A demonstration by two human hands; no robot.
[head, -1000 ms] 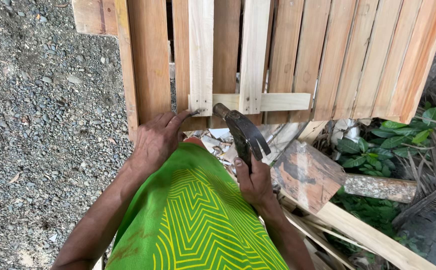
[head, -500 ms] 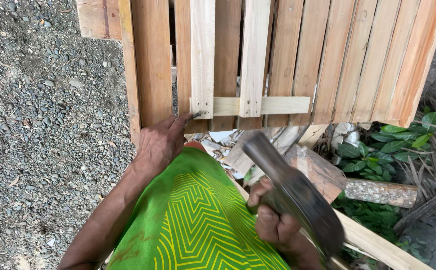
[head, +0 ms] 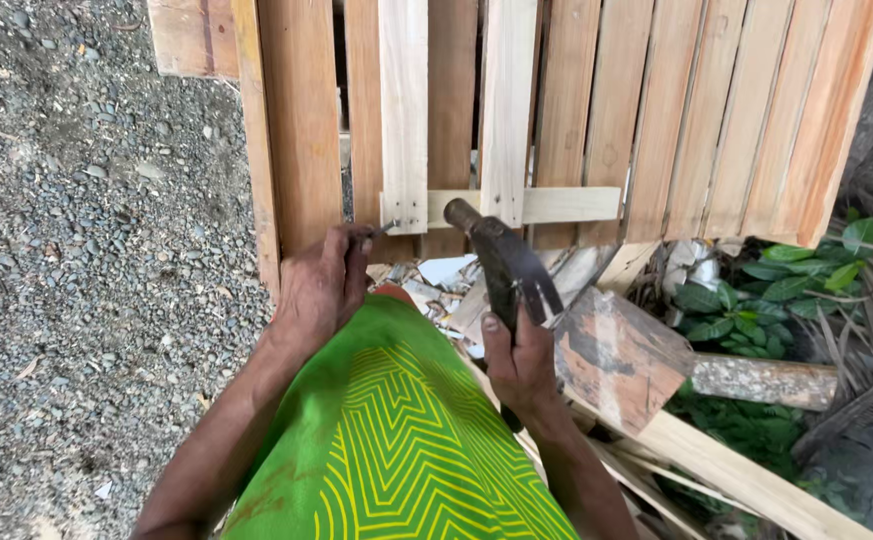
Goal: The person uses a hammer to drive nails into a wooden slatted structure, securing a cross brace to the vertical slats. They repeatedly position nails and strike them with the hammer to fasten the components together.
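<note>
Head view — right hand grips hammer; left hand pinches nail at pale cross-slat.

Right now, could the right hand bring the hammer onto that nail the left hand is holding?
Probably yes. The right hand holds the hammer with its head close to the nail, and nothing lies between them. Only the left hand, pinching the nail against the pale slat, sits close by.
</note>
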